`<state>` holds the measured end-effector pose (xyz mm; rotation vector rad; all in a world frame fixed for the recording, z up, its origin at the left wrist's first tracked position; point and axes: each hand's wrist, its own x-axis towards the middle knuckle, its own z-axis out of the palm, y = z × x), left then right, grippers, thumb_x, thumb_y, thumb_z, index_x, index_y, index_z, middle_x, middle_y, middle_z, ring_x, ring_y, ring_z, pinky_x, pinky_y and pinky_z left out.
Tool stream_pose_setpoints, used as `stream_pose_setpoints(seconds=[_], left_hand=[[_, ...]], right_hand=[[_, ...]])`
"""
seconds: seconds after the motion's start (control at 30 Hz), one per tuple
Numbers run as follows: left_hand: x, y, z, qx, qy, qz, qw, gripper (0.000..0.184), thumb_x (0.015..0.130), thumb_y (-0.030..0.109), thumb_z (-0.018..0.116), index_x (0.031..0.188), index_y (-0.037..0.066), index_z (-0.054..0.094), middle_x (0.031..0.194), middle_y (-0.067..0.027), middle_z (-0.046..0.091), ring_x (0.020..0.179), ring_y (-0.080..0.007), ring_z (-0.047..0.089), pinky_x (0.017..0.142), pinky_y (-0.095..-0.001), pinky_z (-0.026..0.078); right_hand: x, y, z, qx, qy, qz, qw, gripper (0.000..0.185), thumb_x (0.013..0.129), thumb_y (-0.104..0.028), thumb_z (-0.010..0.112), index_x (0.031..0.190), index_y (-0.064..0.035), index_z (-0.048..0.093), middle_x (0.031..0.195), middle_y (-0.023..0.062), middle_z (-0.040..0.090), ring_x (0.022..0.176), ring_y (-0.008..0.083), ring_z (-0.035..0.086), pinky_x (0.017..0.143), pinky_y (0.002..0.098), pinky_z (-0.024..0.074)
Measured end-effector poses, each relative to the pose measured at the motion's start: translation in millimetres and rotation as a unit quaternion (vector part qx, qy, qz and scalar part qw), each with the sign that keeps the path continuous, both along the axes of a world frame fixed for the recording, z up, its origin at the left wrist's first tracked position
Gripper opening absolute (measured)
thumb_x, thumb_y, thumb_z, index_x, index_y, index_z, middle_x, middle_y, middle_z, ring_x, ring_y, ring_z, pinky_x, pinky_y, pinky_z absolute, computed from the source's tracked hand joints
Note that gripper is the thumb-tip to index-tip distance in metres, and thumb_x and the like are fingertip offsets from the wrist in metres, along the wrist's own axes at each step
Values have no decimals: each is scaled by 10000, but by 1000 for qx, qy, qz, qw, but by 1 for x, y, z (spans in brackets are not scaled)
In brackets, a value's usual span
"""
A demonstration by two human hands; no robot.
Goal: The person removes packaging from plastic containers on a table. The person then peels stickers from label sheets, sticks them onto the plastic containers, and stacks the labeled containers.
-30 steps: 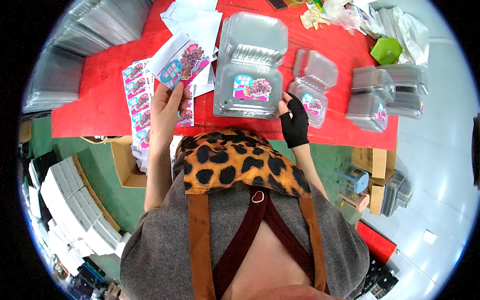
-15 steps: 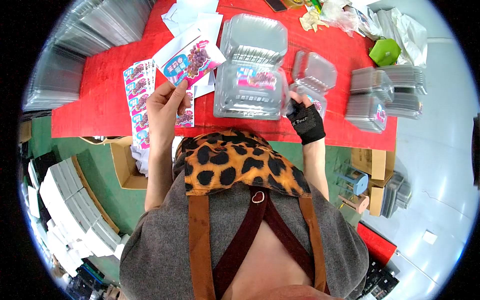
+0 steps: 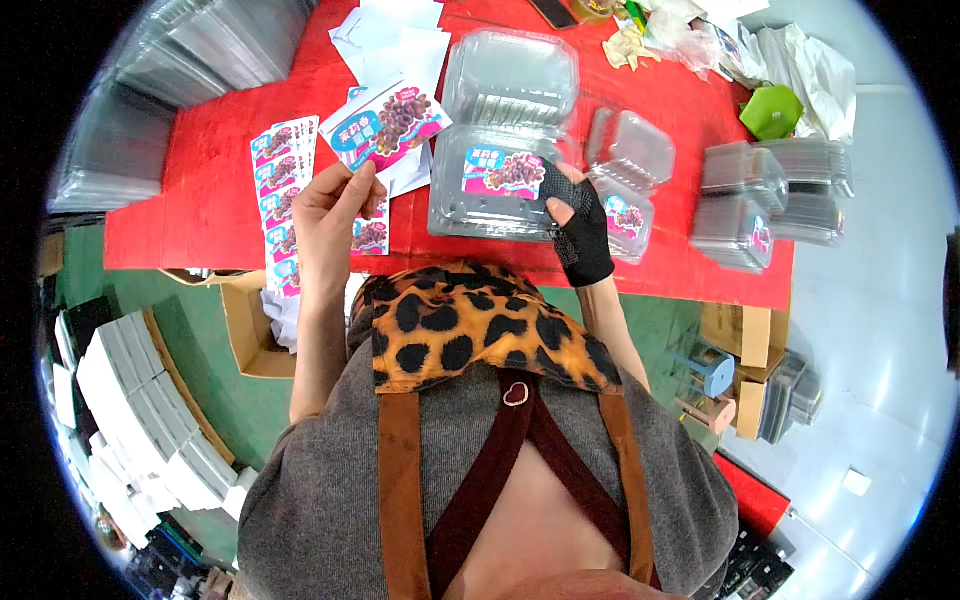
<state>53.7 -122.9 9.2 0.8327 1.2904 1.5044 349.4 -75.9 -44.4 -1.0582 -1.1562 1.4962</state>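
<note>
Between thumb and fingers, my left hand pinches a grape label above white papers. My right hand, in a black fingerless glove, rests at the right edge of an open clear container. Its thumb shows, while the other fingers are partly hidden, so its grip is unclear. A grape label lies on that container's lower half. Right of it stands a smaller open clear container with a label on its lower part. Label sheets lie left of my left hand.
The red table carries stacked clear containers at the right and tall stacks of clear plastic at the left. A green object and plastic bags sit at the back right. Cardboard boxes stand below.
My right hand moved right toward the smaller container, then back left to the large one's edge. The label in my left hand turned flatter and shifted slightly right.
</note>
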Motion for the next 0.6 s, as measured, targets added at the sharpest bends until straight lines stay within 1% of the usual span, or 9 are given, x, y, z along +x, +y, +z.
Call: stream_pose_setpoints(seconds=[0.07, 0.17, 0.27, 0.33, 0.4, 0.43, 0.47, 0.53, 0.6], left_hand=[[0, 1, -2, 4, 2, -4, 1000, 187, 952, 127, 621, 827, -4, 670, 738, -23, 651, 635, -54, 517, 588, -212, 403], [1, 3, -2, 6, -5, -2, 1000, 186, 965, 116, 597, 853, -16, 666, 780, -30, 660, 671, -59, 528, 621, -218, 423], [1, 2, -3, 6, -16, -3, 1000, 192, 977, 111, 572, 883, -30, 664, 808, -36, 664, 694, -62, 530, 647, -223, 436], [1, 1, -3, 3, -15, 4, 1000, 198, 981, 107, 559, 894, -37, 663, 811, -37, 662, 698, -64, 532, 656, -224, 442], [-1, 3, -5, 1, -7, -1, 1000, 202, 984, 101, 548, 902, -43, 663, 811, -38, 660, 703, -65, 536, 662, -225, 446], [-3, 3, -8, 0, 1, -10, 1000, 203, 985, 98, 542, 905, -45, 663, 809, -38, 659, 705, -66, 538, 664, -224, 447], [-4, 4, -9, -1, 9, -19, 1000, 205, 986, 94, 537, 908, -47, 663, 808, -38, 659, 707, -66, 540, 666, -224, 448], [-3, 4, -6, -5, 19, -39, 999, 207, 986, 94, 534, 908, -48, 662, 803, -38, 655, 705, -66, 543, 664, -223, 452], [0, 6, -3, -5, 28, -55, 998, 207, 986, 96, 536, 898, -42, 663, 800, -40, 656, 699, -68, 541, 657, -224, 448]], right_hand=[[3, -6, -4, 57, -46, 0, 997, 625, 847, -84, 618, 1406, 15, 357, 1380, 153, 477, 1263, 222, 473, 1058, 345, 376], [-8, -14, 33, 94, 18, 31, 995, 597, 845, -133, 668, 1358, 27, 408, 1267, 116, 556, 1139, 179, 544, 973, 301, 442], [44, 0, 9, 111, -24, -44, 993, 558, 881, -249, 642, 1342, -3, 446, 1218, 88, 590, 1071, 181, 585, 920, 313, 472], [78, 12, 12, 46, 164, -105, 980, 560, 902, -165, 596, 1409, -15, 410, 1245, 104, 573, 1072, 209, 586, 911, 325, 501], [139, 13, -20, 213, -223, -156, 938, 562, 934, -180, 579, 1435, -6, 393, 1334, 125, 516, 1106, 236, 575, 819, 290, 533], [172, 12, -35, 116, -28, -133, 984, 469, 937, -209, 585, 1356, -34, 468, 1143, 94, 570, 927, 191, 581, 691, 267, 498], [206, 10, -50, 12, 171, -142, 975, 384, 940, -239, 591, 1277, -61, 543, 953, 62, 624, 747, 147, 588, 562, 243, 463], [255, 0, -89, -113, 198, -145, 963, 241, 947, -282, 585, 1105, -107, 635, 710, 5, 594, 541, 102, 520, 432, 228, 379], [248, -7, -95, -237, 43, -320, 916, 202, 952, -326, 578, 991, -142, 651, 584, -29, 525, 448, 95, 457, 383, 241, 341]])
